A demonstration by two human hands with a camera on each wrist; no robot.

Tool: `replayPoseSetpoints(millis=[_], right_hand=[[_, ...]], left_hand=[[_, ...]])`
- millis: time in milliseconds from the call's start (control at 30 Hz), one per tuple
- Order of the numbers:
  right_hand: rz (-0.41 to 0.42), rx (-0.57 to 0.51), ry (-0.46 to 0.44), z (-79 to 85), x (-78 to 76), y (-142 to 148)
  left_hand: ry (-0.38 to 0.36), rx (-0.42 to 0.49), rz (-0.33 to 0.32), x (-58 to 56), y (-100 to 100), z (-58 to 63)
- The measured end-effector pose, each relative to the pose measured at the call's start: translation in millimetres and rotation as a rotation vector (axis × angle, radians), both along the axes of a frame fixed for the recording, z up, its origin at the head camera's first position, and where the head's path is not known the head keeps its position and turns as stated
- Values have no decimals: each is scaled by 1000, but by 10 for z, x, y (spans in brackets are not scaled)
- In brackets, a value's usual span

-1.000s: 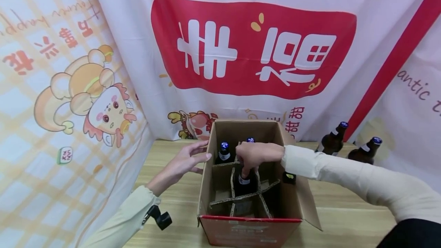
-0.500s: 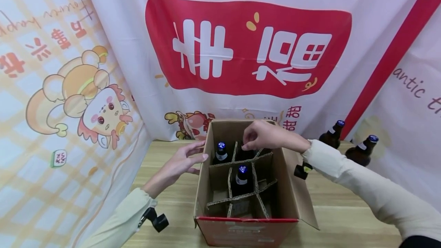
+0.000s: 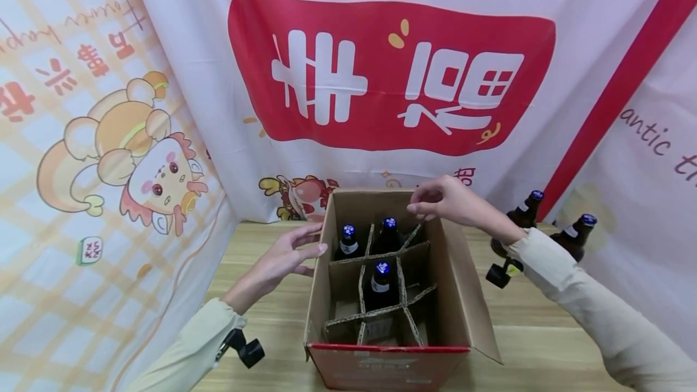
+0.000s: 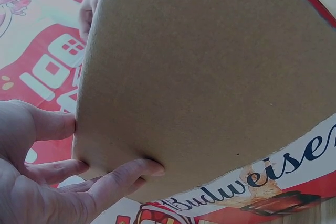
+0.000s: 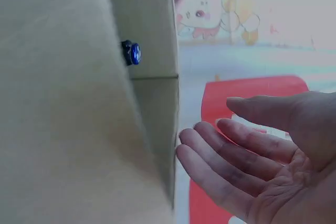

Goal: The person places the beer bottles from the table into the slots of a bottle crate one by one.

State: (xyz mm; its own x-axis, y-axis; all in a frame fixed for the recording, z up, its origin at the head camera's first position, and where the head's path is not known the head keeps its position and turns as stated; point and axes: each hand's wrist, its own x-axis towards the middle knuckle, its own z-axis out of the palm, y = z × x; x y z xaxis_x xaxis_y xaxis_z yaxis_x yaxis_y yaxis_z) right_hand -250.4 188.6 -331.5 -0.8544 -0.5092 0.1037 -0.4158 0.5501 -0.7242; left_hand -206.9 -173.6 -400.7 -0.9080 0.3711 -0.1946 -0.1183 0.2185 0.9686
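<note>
A cardboard box [image 3: 452,295] with divided compartments stands open at the top. Inside are three brown bottles with blue caps: a back-left bottle [image 3: 348,241], a back-middle bottle [image 3: 389,236] and a center bottle [image 3: 382,277]. My left hand [image 3: 288,256] rests its extended fingers against the box's left side; in the left wrist view, fingertips [image 4: 152,167] press the brown cardboard flap [image 4: 210,87]. My right hand [image 3: 449,198] hovers over the back right corner of the box. Its fingers are loosely bent and hold nothing, as the right wrist view also shows.
Two more capped bottles stand on the wooden table to the right: one farther back [image 3: 525,210], another nearer [image 3: 575,238]. A flap [image 3: 479,307] sticks out on the box's right side. Printed cloths [image 3: 185,47] hang behind and at the left.
My right hand has risen from the center bottle, passed over the back-middle bottle and shifted right to the box's back corner. My left hand has stayed at the box's left side.
</note>
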Motion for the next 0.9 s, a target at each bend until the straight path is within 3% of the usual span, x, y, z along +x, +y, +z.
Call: replayPoseSetpoints(millis=[200,433,567,733,900], right_hand=[[-81,-154,3,-150,9,239],[-299,-267,25,-361,56,560],[-392,-388,-45,-483,51,751],[-435,-504,-169,-603,10,1001],[-534,-494,-229,-718,-47,1253]], left_hand=[[-3,5,-2,-9,8,-6],[2,-2,-3,-16,3,-13],[9,-5,-4,-23,-6,-21],[5,-3,-5,-33,-5,-37],[2,-6,-1,-38,3,-46]])
